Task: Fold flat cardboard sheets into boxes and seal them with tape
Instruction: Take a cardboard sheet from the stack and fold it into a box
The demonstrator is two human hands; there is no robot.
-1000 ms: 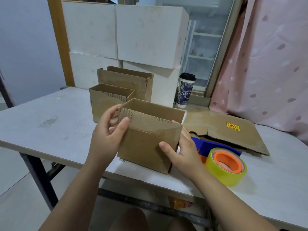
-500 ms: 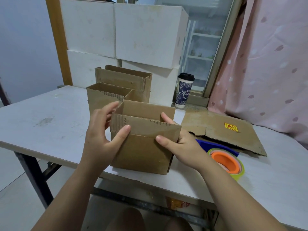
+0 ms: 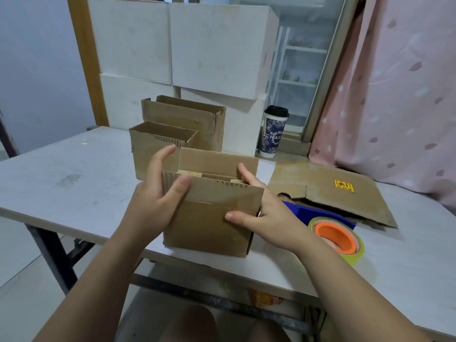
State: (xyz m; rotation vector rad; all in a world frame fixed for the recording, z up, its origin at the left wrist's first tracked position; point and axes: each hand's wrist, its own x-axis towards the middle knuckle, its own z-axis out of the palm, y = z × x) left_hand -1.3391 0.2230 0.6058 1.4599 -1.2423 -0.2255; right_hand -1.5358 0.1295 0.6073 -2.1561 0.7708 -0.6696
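Head view: the open box [image 3: 209, 225] stands at the near edge of the table [image 3: 74, 193]. The left hand [image 3: 158, 206] pinches its near flap; the right hand [image 3: 266, 218] grips the right corner. Judged light, stiff, easily creased: hold it by corners and folds. A tape roll [image 3: 338, 238] lies just right.

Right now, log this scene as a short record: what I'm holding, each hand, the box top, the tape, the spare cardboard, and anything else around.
Held: box, upright on the table, near its front edge
Left hand: grips the top left corner, thumb on the front flap
Right hand: grips the right side, thumb on the front
Box top: open, long flaps upright, no tape seen
Tape: lies right of the box, untouched
Sheet: flat, behind the tape
Other: two more open boxes behind; cup at the back
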